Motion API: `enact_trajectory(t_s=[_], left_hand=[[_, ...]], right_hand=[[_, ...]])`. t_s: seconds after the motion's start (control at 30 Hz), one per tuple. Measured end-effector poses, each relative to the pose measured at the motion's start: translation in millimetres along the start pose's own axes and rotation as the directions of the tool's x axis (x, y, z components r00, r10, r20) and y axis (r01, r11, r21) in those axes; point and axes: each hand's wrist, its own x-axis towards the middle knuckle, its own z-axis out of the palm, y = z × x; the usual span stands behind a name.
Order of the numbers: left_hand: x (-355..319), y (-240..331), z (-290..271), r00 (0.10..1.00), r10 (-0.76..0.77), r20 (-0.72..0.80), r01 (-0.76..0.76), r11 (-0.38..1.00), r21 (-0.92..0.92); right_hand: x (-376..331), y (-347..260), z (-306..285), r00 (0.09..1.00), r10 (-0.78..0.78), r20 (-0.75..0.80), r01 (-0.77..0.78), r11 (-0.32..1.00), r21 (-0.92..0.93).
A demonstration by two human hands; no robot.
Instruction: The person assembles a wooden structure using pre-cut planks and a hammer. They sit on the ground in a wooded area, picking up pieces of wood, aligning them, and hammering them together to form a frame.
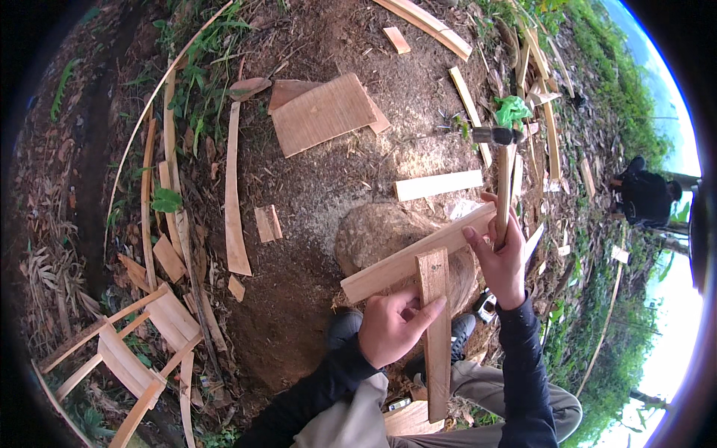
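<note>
A: Hands? Clock on the head view, center as pivot, 12 at top.

B: Left hand point(394, 328) at 5. Grasping the short board point(436, 343), thumb flat on its face. Board sits at 5, long axis roughly 12 to 6, lower end between the legs point(478, 384).

A: Right?

B: Right hand point(502, 265) between 3 and 4, fingers wrapped on the hammer point(505, 183) handle. Handle stands near vertical in view, head up at 2.

A: Second board?

B: Long board point(396, 263) at 4, slanting from the left hand up to the right. Its upper end meets the right hand's fingers; can't tell if they clamp it too. Short board crosses in front; can't tell if the two touch.

A: Surroundings?

B: Pale board point(439, 185) on the dirt at 2. Green plastic point(512, 112) at 2, just beyond the hammer head. Tape measure point(485, 307) at 4, near the right forearm. Plywood sheet point(323, 116) at 11, over another piece. Slatted wood frame point(127, 358) at 8. Another person point(646, 194) in dark clothing at 3, well apart.
</note>
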Motion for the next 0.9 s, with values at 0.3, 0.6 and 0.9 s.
enact_trajectory(t_s=[0.3,0.6,0.9], left_hand=[[-8.1,2.6,-2.3,0.998,0.017,0.054,-0.022,0.995,0.102],[-6.8,1.6,3.7,0.998,0.062,-0.016,-0.061,0.997,0.055],[-7.5,-7.7,4.5,1.000,0.023,0.007,-0.024,0.996,0.089]], right_hand=[[-15.5,4.2,-16.6,0.999,0.040,0.035,-0.042,0.998,0.039],[-15.5,-8.1,-38.9,0.957,-0.279,0.075,0.286,0.882,-0.374],[16.1,-47.2,-76.9,0.763,-0.084,0.641,0.365,0.874,-0.319]])
